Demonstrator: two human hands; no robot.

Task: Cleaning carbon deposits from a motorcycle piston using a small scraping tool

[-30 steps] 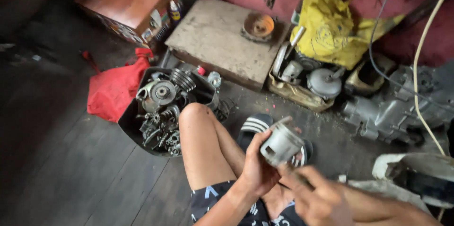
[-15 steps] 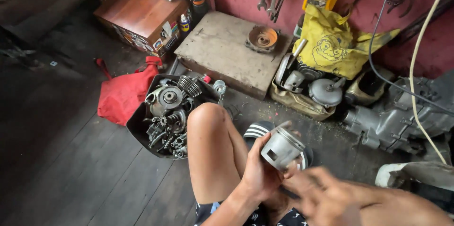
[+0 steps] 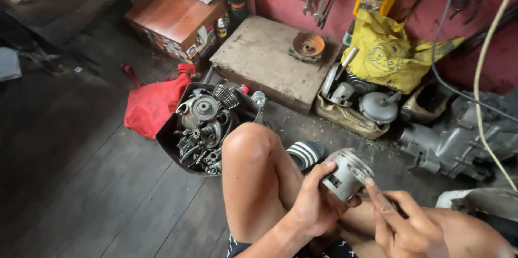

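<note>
My left hand (image 3: 313, 204) grips a grey metal piston (image 3: 346, 174) from the side and holds it over my bent knee (image 3: 251, 144). My right hand (image 3: 402, 225) is beside it, the forefinger touching the piston's crown edge and the other fingers loosely curled. Whether that hand holds a small tool is hidden. A black tray of engine parts (image 3: 202, 126), with gears and a finned cylinder, sits on the floor just left of the knee.
A red cloth (image 3: 151, 104) lies left of the tray. A flat wooden block (image 3: 270, 55) with a rusty round part, a yellow bag (image 3: 391, 55), a box of metal parts (image 3: 353, 104) and an engine casing (image 3: 453, 144) line the red wall. A striped sandal (image 3: 305, 154) is underfoot.
The view has shifted slightly downward and closer. My right forefinger has come up against the piston's top edge; my left hand keeps holding the piston.
</note>
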